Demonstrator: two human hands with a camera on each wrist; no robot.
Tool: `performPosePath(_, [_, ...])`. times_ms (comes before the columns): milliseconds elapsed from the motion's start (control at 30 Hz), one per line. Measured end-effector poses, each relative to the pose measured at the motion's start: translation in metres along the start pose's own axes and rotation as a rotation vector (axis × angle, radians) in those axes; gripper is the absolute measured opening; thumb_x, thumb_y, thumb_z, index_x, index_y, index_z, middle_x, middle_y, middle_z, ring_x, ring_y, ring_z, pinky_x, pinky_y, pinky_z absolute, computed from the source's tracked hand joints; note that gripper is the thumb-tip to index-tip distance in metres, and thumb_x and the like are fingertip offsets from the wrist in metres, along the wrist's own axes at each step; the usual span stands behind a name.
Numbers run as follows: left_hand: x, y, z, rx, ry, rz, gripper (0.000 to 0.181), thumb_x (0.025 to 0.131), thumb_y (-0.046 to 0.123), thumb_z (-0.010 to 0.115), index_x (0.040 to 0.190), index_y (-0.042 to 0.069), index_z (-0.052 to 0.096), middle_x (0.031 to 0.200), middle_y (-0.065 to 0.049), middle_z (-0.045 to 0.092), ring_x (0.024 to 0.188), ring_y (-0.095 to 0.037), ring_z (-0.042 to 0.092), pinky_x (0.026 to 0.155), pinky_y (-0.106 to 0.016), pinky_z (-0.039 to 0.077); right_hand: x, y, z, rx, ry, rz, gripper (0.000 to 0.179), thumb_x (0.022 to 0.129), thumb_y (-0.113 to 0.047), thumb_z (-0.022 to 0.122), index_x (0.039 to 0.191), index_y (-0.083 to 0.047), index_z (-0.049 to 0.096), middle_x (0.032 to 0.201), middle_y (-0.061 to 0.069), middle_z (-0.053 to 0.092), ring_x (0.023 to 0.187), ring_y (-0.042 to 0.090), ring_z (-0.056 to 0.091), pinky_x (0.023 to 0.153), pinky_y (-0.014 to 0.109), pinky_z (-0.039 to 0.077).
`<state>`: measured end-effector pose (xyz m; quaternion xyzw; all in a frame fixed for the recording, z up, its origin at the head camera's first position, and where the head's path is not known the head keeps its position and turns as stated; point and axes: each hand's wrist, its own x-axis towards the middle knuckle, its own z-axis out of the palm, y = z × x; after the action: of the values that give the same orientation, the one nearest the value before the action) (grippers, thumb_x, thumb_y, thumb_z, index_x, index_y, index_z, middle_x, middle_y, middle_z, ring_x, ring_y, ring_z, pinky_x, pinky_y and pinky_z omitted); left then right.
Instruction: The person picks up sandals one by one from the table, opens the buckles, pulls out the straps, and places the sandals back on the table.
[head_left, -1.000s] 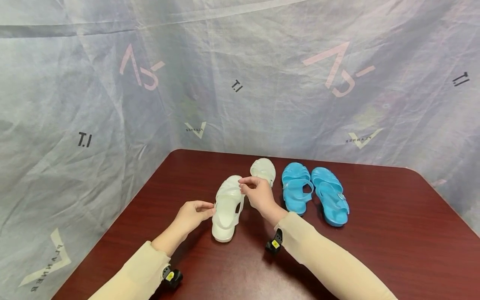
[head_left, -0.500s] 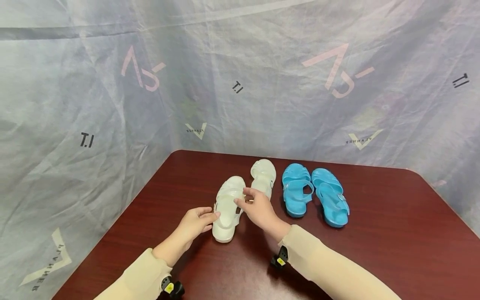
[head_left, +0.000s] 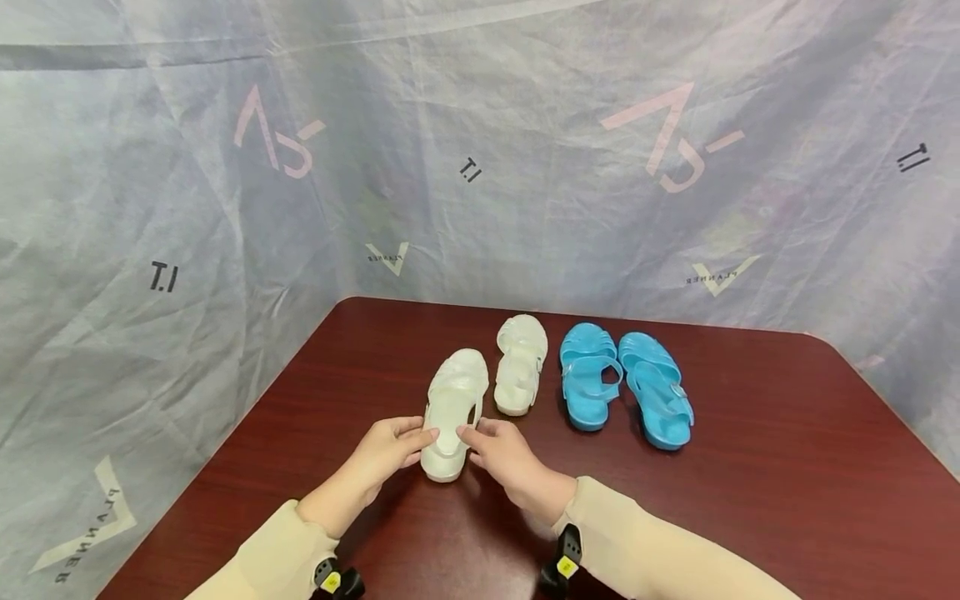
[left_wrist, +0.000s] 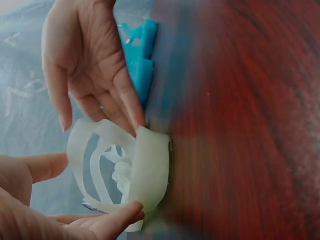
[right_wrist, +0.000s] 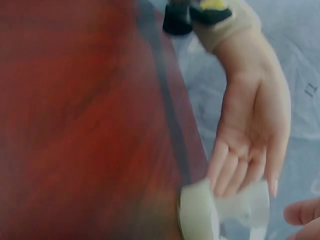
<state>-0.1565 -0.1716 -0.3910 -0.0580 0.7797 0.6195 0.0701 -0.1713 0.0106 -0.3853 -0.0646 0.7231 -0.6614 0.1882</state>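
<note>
Since the reddish-brown table looks smooth and a bit shiny, I'd guess these soles could skid on it, so go easy and keep the pressure even from both sides. Over on the right, the blue sandals sit side by side, toes facing away from the person, and left of them is the far white sandal, so I'd leave room not to knock that one. The near white sandal is the one being handled: it's on the table, closer in and to the left of its mate, toe pointing away. The left hand and right hand flank its back end with fingers loosely extended and thumbs held apart from them, neither wrapped round it. The left fingers touch the heel; the right fingertips are right at the other side, though how hard they press, I can't tell. IMO the sturdy heel is the spot to push on, because the thin heel strap would probably just flex. Keep the left thumb light there, and mind the tiny buckle by the left fingers, as it could snag.
</note>
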Motion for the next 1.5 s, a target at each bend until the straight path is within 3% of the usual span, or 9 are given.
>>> performPosePath(100, [0.001, -0.002, 0.000, -0.027, -0.022, 0.000, 0.056, 0.093, 0.019, 0.064, 0.135, -0.014, 0.045, 0.133, -0.030, 0.054, 0.123, -0.035, 0.056, 0.095, -0.042, 0.052, -0.004, 0.000, 0.004, 0.056, -0.018, 0.004, 0.059, 0.100, -0.015, 0.051, 0.139, 0.023, 0.028, 0.143, 0.037, 0.038, 0.131, 0.041, 0.046, 0.105, 0.049, 0.043])
performPosePath(433, [-0.001, -0.008, -0.004, -0.051, -0.047, 0.004, 0.057, 0.092, 0.017, 0.066, 0.136, -0.012, 0.045, 0.133, -0.031, 0.053, 0.123, -0.034, 0.056, 0.095, -0.043, 0.052, -0.004, 0.012, 0.015, 0.021, 0.036, -0.071, 0.060, 0.096, -0.015, 0.060, 0.140, 0.018, 0.035, 0.134, 0.031, 0.053, 0.123, 0.034, 0.056, 0.095, 0.044, 0.052])
performPosePath(600, [-0.001, -0.007, 0.001, -0.073, -0.047, 0.025, 0.057, 0.092, 0.013, 0.065, 0.137, -0.014, 0.042, 0.134, -0.031, 0.053, 0.125, -0.035, 0.054, 0.098, -0.044, 0.050, -0.001, 0.014, 0.017, -0.103, 0.110, -0.142, 0.065, 0.090, -0.014, 0.069, 0.137, 0.019, 0.039, 0.130, 0.030, 0.056, 0.117, 0.033, 0.060, 0.091, 0.040, 0.054])
performPosePath(867, [0.000, -0.010, 0.005, -0.068, -0.012, 0.034, 0.055, 0.093, 0.009, 0.063, 0.138, -0.014, 0.042, 0.135, -0.030, 0.052, 0.126, -0.035, 0.053, 0.098, -0.042, 0.050, -0.001, 0.018, 0.019, -0.134, 0.162, -0.139, 0.066, 0.089, -0.012, 0.070, 0.138, 0.018, 0.038, 0.133, 0.031, 0.053, 0.123, 0.035, 0.056, 0.095, 0.040, 0.052])
performPosePath(1033, [0.000, -0.010, 0.004, -0.046, -0.027, 0.044, 0.056, 0.094, 0.009, 0.062, 0.139, -0.015, 0.040, 0.136, -0.031, 0.051, 0.127, -0.035, 0.052, 0.098, -0.042, 0.050, 0.000, 0.020, 0.020, -0.154, 0.154, -0.151, 0.065, 0.090, -0.012, 0.069, 0.137, 0.019, 0.038, 0.131, 0.031, 0.054, 0.121, 0.033, 0.057, 0.093, 0.040, 0.053])
performPosePath(1200, [0.003, -0.006, 0.002, -0.016, -0.056, 0.049, 0.059, 0.095, 0.010, 0.061, 0.140, -0.017, 0.036, 0.136, -0.032, 0.049, 0.127, -0.037, 0.052, 0.099, -0.043, 0.049, 0.004, 0.018, 0.018, -0.248, 0.153, -0.163, 0.066, 0.091, -0.016, 0.068, 0.137, 0.020, 0.038, 0.133, 0.032, 0.052, 0.122, 0.034, 0.056, 0.094, 0.042, 0.052])
performPosePath(1500, [0.012, -0.007, 0.001, 0.022, -0.058, 0.029, 0.058, 0.095, 0.013, 0.062, 0.141, -0.012, 0.039, 0.136, -0.025, 0.053, 0.127, -0.032, 0.052, 0.100, -0.039, 0.048, 0.015, 0.016, 0.015, -0.278, 0.146, -0.123, 0.067, 0.090, -0.023, 0.069, 0.135, 0.019, 0.042, 0.138, 0.033, 0.046, 0.124, 0.034, 0.054, 0.093, 0.041, 0.053])
